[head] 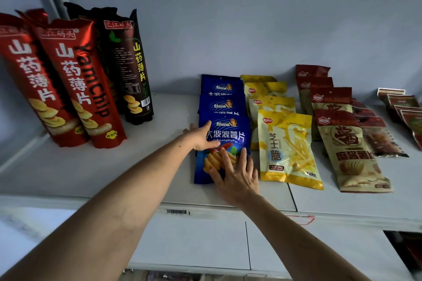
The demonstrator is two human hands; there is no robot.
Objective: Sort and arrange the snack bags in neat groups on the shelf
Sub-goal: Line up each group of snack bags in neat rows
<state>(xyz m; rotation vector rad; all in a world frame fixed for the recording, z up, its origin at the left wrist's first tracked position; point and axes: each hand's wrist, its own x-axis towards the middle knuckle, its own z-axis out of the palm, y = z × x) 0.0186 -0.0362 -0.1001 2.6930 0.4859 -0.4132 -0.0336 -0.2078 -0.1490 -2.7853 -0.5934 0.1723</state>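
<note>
Resting under both hands' grip: blue bag (225, 137).

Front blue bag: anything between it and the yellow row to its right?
Nothing visible. The front blue bag lies flat under both the left hand and the right hand, with only a narrow strip of shelf before the front yellow bag.

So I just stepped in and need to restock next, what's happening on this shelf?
A person is tidying snack bags into rows on the white shelf. Both hands are on the front blue chip bag: the left hand touches its left edge, and the right hand lies flat on its lower part. Two more blue bags lie behind it. To the right are rows of yellow bags and red-topped beige bags; tall red bags stand at the left.
</note>
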